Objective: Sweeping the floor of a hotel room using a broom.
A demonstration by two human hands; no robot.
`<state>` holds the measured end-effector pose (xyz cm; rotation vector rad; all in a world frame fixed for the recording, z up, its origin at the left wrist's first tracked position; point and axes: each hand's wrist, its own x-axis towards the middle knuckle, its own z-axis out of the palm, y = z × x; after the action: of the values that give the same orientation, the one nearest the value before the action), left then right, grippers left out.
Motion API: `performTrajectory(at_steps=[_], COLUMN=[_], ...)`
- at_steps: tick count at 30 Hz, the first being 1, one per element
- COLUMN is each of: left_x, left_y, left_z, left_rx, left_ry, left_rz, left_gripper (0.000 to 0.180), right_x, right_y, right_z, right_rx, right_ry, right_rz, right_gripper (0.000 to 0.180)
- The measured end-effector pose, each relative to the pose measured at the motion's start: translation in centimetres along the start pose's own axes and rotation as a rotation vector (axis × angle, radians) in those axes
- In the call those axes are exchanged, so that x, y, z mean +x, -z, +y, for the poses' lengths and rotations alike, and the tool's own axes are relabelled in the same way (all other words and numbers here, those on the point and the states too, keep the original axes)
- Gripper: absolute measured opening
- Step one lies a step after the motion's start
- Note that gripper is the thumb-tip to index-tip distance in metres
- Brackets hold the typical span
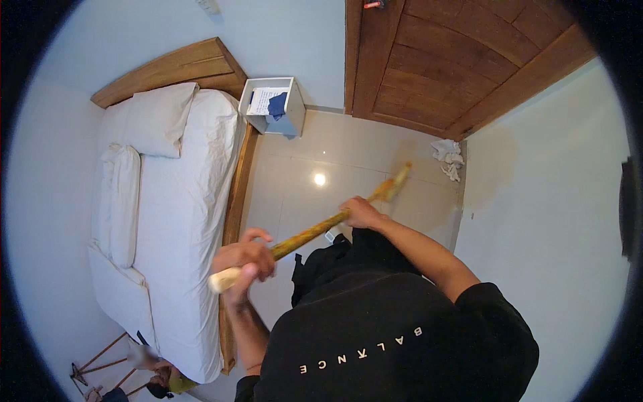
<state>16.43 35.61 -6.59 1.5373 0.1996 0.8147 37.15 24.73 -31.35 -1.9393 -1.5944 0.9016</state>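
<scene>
Beside bed (181,221) | broom handle (315,232) gripped by left hand (244,258), right hand (362,213)

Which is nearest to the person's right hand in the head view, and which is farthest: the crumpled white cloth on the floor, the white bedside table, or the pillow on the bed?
From the right hand on the broom handle:
1. Crumpled white cloth, on the floor in the corner by the door, up and to the right.
2. White bedside table, up and to the left beside the bed.
3. Pillow, far left at the head of the bed.

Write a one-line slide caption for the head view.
Both hands, left hand and right hand, grip a yellowish broom handle over the tiled floor beside a white bed.
</scene>
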Motion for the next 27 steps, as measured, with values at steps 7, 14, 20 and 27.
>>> performTrajectory(at_steps=[7, 14, 20, 27], left_x=[1.0, 8.0, 15.1, 21.5], left_y=[-0.6, 1.4, -5.2, -11.3], left_z=[-5.1, 1.2, 3.4, -2.3], left_rx=[-0.198, 0.05, 0.244, 0.51], left_ry=[0.199, -0.197, -0.45, -0.087], left_rz=[0.056, 0.063, -0.17, -0.381], left_gripper=[0.031, 0.029, 0.04, 0.032], right_x=[-2.1, 6.9, 14.4, 20.9], right_y=[4.3, 7.9, 11.7, 12.6], right_z=[4.5, -1.5, -2.2, 5.5], right_rx=[-0.127, 0.078, 0.192, 0.382], right_ry=[-0.162, 0.102, 0.362, 0.64], right_rz=[-0.152, -0.113, -0.024, 0.437], right_gripper=[0.013, 0.009, 0.017, 0.019])
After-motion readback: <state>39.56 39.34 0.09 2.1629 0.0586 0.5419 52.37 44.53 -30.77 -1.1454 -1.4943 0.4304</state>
